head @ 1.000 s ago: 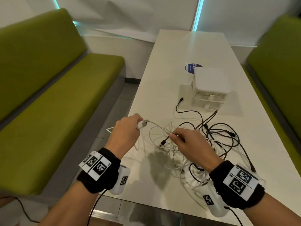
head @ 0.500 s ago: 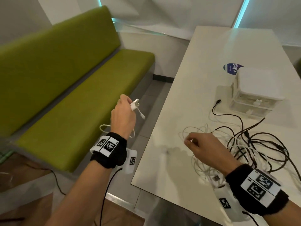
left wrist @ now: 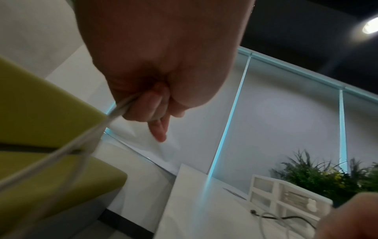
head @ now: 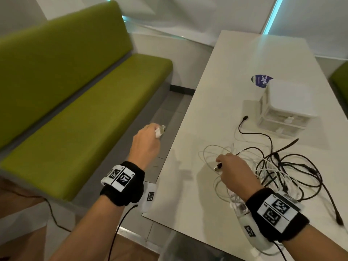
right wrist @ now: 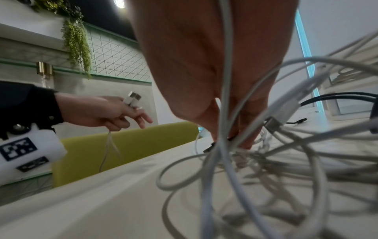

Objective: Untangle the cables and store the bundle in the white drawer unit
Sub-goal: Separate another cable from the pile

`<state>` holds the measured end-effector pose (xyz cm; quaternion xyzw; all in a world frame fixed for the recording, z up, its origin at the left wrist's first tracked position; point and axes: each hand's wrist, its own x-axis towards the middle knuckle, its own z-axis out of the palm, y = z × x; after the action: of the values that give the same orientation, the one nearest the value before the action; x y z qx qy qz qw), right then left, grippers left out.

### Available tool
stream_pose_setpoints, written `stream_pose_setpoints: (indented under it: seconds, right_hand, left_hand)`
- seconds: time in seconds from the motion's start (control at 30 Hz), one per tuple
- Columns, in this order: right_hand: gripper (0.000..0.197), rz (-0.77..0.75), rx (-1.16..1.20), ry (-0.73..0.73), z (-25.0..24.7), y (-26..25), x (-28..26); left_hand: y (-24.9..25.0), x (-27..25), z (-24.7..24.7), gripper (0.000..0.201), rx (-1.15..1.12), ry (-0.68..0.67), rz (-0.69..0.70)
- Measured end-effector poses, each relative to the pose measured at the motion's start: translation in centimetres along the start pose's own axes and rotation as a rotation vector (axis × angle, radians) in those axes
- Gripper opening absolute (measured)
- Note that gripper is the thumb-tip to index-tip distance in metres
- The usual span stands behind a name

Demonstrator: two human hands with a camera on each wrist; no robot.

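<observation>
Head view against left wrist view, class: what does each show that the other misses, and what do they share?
Only the head view shows the right hand pinching a dark plug in the cable tangle, and the white USB plug in the left hand. Only the left wrist view shows a plant and a ceiling light. Both show the white drawer unit, the green bench and the table.

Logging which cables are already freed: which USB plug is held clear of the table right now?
The white USB plug, pinched in the left hand out beyond the table edge. The dark plug in the right hand is over the tangle.
</observation>
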<state>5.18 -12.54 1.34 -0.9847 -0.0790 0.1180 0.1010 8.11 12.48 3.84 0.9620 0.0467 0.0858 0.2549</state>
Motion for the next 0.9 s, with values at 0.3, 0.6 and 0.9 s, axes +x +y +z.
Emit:
stream_pose_setpoints:
  seconds: [0.3,0.6,0.9]
  right_hand:
    - [0.016,-0.017,0.101,0.08,-0.8,0.0,-0.8]
    - [0.006,-0.115,0.419,0.504,-4.8,0.5,-3.9]
    - [0.002,0.01,1.002,0.539,-7.6,0.9,-7.3]
  left_hand:
    - [4.6,-2.6,0.1,0.046,-0.34,-0.169,-0.009]
    - [9.2,-4.5,1.3,0.055,-0.617,-0.277,0.124]
    - [12.5,-5.1,2.9,0.024,-0.676,-0.382,0.39]
